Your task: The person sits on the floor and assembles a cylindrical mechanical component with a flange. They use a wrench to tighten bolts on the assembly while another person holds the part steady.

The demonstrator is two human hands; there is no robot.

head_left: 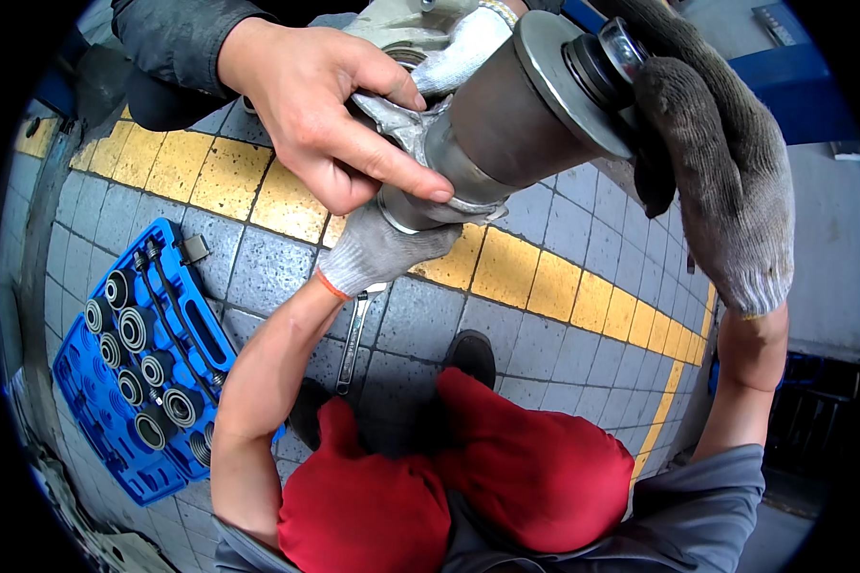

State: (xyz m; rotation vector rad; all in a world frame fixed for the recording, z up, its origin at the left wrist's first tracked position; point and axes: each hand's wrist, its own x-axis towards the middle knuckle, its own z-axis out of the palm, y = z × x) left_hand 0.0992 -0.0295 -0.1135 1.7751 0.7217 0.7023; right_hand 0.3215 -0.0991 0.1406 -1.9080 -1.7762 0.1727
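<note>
Steel press sleeve (516, 115) held high between my hands. Left hand (382, 250) closed under cast part (406, 124), taking weight; right hand (707, 162) wrapped over screw end (607, 53), steadying it. Co-worker's bare hand (325, 115) pinches casting just above my left grip. Blue tool case (139, 363) open on floor below.

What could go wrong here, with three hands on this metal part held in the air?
1. The bare hand of a second person grips right beside the steel sleeve; its fingers might get pinched.
2. The part is held above the knees; it may fall on them if the left hand or right hand slips.
3. A wrench lies by the shoe, which might trip someone.
</note>
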